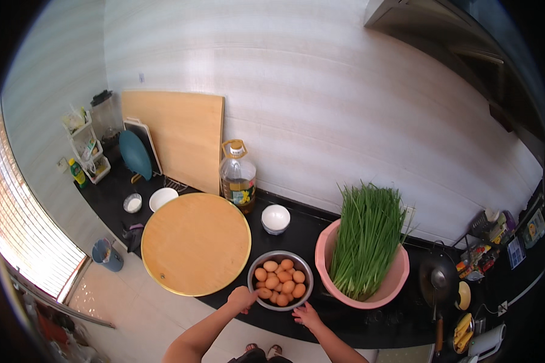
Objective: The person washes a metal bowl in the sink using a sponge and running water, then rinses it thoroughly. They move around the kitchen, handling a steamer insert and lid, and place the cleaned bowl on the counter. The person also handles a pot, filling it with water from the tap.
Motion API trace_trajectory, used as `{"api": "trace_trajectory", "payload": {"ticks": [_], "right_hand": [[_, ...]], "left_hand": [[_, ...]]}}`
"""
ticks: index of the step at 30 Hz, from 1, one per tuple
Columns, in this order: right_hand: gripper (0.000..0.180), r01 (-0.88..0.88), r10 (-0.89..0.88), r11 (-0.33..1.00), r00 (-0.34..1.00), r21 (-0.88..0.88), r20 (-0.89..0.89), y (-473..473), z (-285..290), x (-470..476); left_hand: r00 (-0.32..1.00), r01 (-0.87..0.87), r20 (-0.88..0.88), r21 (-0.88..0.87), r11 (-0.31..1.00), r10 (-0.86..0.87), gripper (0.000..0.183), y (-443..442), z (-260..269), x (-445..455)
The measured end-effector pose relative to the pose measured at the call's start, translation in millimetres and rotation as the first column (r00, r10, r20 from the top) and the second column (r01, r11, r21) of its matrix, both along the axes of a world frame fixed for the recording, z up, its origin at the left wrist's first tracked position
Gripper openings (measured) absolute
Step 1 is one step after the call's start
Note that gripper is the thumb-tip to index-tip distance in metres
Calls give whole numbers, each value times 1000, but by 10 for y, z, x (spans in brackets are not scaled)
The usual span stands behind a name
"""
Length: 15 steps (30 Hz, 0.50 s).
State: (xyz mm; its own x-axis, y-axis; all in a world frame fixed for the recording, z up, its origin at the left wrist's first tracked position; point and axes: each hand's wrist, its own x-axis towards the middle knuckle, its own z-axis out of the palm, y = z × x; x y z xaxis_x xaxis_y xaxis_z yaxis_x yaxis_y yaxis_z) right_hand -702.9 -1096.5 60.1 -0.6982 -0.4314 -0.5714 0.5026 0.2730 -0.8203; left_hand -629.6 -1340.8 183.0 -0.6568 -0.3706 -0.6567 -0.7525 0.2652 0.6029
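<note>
A round metal bowl (251, 297) full of brown eggs (279, 282) is at the counter's front edge, straight before me. At the bowl's left front, my left hand (242, 299) grips the rim with the fingers curled below it. My right hand (306, 315) is at the rim's right front, its fingers somewhat spread; whether it bears any of the bowl's weight is not clear. Left of the bowl lies a large round wooden board (195, 245) with a yellow edge. To the right, a pink basin (388, 290) holds a big bundle of green Chinese chives (368, 240).
Behind the eggs are a white bowl (275, 219) and a large cooking-oil bottle (238, 177). A rectangular wooden board (177, 136) leans on the wall. Rightward are a wok (429, 281) with a ladle and a plate of yellow food (462, 333). A bin (107, 256) stands on the floor.
</note>
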Motion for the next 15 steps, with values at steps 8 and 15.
{"api": "trace_trajectory", "payload": {"ticks": [8, 15], "right_hand": [[39, 306, -286, 948, 938, -83, 197, -295, 279, -117], [37, 446, -447, 894, 890, 39, 85, -404, 172, -43]], "left_hand": [[832, -153, -540, -4, 988, 126, 39, -677, -436, -1202], [890, -287, -365, 13, 958, 272, 52, -1129, -722, -2489]]}}
